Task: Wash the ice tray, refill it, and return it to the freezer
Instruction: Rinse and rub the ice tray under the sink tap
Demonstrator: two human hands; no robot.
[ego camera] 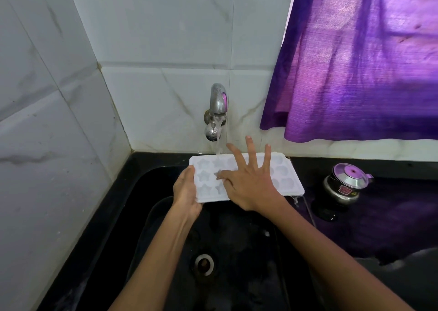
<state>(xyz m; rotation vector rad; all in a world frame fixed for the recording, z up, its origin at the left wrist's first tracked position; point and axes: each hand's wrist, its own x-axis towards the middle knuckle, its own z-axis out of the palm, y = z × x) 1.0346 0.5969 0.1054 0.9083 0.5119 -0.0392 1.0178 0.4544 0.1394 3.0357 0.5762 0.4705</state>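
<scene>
A white ice tray (288, 182) with star and shell moulds lies face-up, held level over the sink's (151, 216) back edge.

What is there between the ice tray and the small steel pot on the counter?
In the head view, only bare black counter, wet and shiny, lies between the ice tray and the steel pot.

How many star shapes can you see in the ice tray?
4 clear stars in the ice tray: two in the far row, one in the middle row, one in the near row. The right hand may hide more.
</scene>
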